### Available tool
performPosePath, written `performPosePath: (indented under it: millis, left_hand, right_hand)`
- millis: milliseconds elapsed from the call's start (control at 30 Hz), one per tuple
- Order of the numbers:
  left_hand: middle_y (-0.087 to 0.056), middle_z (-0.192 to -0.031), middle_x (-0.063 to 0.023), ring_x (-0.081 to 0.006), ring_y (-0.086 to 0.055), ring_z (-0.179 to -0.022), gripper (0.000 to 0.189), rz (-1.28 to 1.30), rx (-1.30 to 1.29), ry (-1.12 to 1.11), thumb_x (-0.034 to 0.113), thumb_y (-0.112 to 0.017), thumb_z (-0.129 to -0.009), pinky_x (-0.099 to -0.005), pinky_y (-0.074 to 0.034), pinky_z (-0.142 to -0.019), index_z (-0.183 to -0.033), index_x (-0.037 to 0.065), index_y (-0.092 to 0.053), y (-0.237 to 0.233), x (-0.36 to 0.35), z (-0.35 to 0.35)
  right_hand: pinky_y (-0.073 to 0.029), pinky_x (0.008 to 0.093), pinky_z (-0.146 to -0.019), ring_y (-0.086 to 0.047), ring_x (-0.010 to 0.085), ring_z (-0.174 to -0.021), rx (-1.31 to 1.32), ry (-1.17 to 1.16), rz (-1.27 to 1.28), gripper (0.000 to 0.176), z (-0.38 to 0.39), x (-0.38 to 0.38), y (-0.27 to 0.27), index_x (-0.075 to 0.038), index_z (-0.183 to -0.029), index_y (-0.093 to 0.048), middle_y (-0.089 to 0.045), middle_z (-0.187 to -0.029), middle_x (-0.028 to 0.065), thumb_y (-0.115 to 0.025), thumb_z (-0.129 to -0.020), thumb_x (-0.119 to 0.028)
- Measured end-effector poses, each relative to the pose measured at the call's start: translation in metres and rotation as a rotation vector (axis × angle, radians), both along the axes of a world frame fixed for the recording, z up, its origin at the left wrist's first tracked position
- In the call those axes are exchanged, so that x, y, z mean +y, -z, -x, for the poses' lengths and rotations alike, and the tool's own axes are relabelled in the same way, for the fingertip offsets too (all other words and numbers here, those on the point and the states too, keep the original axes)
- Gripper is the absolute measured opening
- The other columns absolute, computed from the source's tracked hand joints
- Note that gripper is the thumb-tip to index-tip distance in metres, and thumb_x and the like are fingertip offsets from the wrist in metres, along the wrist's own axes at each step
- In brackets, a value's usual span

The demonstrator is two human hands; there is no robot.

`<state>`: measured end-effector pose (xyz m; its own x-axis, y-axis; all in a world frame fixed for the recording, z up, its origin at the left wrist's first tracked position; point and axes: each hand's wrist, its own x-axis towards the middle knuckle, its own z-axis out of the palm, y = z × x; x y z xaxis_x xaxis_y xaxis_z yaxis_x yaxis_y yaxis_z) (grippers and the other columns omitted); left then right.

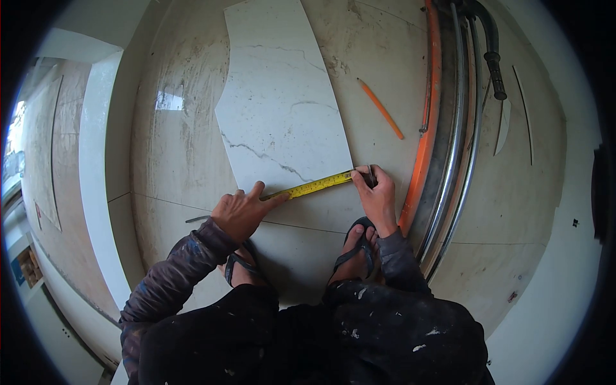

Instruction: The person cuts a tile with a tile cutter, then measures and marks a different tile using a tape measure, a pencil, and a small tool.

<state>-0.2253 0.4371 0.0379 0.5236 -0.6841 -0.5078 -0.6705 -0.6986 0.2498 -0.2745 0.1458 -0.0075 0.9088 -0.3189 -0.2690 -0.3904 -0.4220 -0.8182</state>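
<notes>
A white marble-patterned tile (276,109) with angled left edges lies on the floor. The yellow blade of a tape measure (314,187) stretches along its near edge, rising slightly to the right. My left hand (240,213) is at the blade's left end, near the tile's lower left corner, with thumb and index finger on the tape. My right hand (378,196) grips the tape at the tile's lower right corner, its fingers bent around a small dark part only partly visible. Right of the tile lies an orange pencil (381,110).
A tile cutter with an orange frame (417,170), metal rails (457,122) and a black handle (493,67) stands on the right. Beyond it lies a thin pale offcut (503,125). My sandalled feet (353,253) are below the tape. A white wall edge (96,160) rises on the left.
</notes>
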Motion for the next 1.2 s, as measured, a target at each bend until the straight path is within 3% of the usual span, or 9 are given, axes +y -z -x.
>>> performPosePath:
  millis: [67,133,233,500,567,633,867,1000,1200]
  left_hand:
    - [-0.055,-0.101,-0.0122,-0.0221,-0.064,-0.071,0.062,-0.016,0.018,-0.003,0.006,-0.056,-0.09,-0.0357,-0.056,-0.053,-0.145,0.033,-0.046,0.001,0.002,0.001]
    - [-0.055,-0.103,-0.0097,-0.0228,-0.06,-0.084,0.06,0.105,-0.125,0.047,0.006,-0.057,-0.089,-0.034,-0.057,-0.056,-0.143,0.03,-0.049,0.005,0.004,0.004]
    - [-0.054,-0.111,-0.0093,-0.0241,-0.057,-0.096,0.053,0.029,-0.047,0.066,0.011,-0.059,-0.091,-0.0307,-0.057,-0.06,-0.14,0.028,-0.051,0.006,0.004,-0.001]
    - [-0.054,-0.113,-0.0117,-0.0276,-0.059,-0.097,0.056,0.011,0.092,0.074,0.008,-0.058,-0.091,-0.0338,-0.058,-0.064,-0.142,0.029,-0.05,0.001,0.001,-0.011]
    - [-0.054,-0.114,-0.012,-0.0284,-0.06,-0.098,0.058,0.011,0.137,0.056,0.007,-0.059,-0.09,-0.0348,-0.059,-0.066,-0.143,0.029,-0.049,0.001,0.0,-0.015]
    - [-0.054,-0.114,-0.01,-0.027,-0.058,-0.094,0.061,-0.017,0.183,0.048,0.013,-0.064,-0.088,-0.0385,-0.058,-0.073,-0.142,0.035,-0.047,0.003,0.0,-0.019]
    - [-0.053,-0.115,-0.0101,-0.0273,-0.057,-0.096,0.064,-0.035,0.256,0.042,0.013,-0.065,-0.087,-0.0387,-0.057,-0.075,-0.143,0.035,-0.044,-0.001,0.002,-0.026]
    - [-0.054,-0.114,-0.0094,-0.0269,-0.057,-0.096,0.063,0.017,0.219,0.012,0.013,-0.065,-0.087,-0.0393,-0.057,-0.074,-0.143,0.034,-0.045,0.001,0.003,-0.022]
    - [-0.056,-0.115,-0.0094,-0.0288,-0.06,-0.096,0.058,0.028,0.181,0.049,0.009,-0.062,-0.089,-0.038,-0.059,-0.071,-0.142,0.031,-0.048,0.001,0.002,-0.023]
  right_hand:
    - [-0.042,0.0235,-0.059,-0.047,0.0049,-0.063,0.032,0.013,-0.001,0.02,0.001,0.003,-0.003,0.002,-0.092,-0.065,-0.058,-0.071,-0.002,-0.071,-0.092,-0.018]
    - [-0.042,0.0232,-0.059,-0.048,0.0048,-0.064,0.031,0.028,-0.022,0.021,0.005,0.003,0.003,0.002,-0.092,-0.065,-0.058,-0.071,-0.0021,-0.071,-0.091,-0.018]
    - [-0.043,0.0226,-0.06,-0.049,0.0048,-0.064,0.045,0.052,-0.053,0.021,0.008,0.003,0.005,0.001,-0.092,-0.064,-0.058,-0.071,-0.0022,-0.073,-0.09,-0.017]
    - [-0.044,0.0232,-0.061,-0.05,0.0048,-0.065,0.054,0.057,-0.028,0.02,0.008,0.006,0.001,0.001,-0.092,-0.063,-0.058,-0.072,-0.0019,-0.072,-0.09,-0.016]
    - [-0.048,0.0264,-0.064,-0.056,0.0097,-0.068,0.065,0.055,-0.005,0.025,0.009,0.007,0.002,0.003,-0.098,-0.064,-0.064,-0.08,0.0056,-0.072,-0.089,-0.019]
    - [-0.048,0.0262,-0.066,-0.056,0.0099,-0.071,0.077,0.061,0.011,0.028,0.009,0.008,-0.003,0.004,-0.103,-0.064,-0.063,-0.084,0.0059,-0.072,-0.089,-0.019]
    - [-0.048,0.0255,-0.074,-0.054,0.0093,-0.082,0.068,0.123,-0.098,0.043,0.031,0.005,0.0,0.008,-0.118,-0.059,-0.061,-0.092,0.0049,-0.069,-0.094,-0.025]
    - [-0.049,0.0257,-0.075,-0.055,0.0093,-0.08,0.13,0.113,-0.149,0.042,0.021,0.011,0.0,0.008,-0.118,-0.06,-0.062,-0.091,0.0045,-0.068,-0.094,-0.025]
    - [-0.049,0.025,-0.072,-0.058,0.0089,-0.077,-0.02,0.169,-0.126,0.033,0.013,0.011,0.016,0.006,-0.109,-0.064,-0.066,-0.088,0.006,-0.069,-0.093,-0.021]
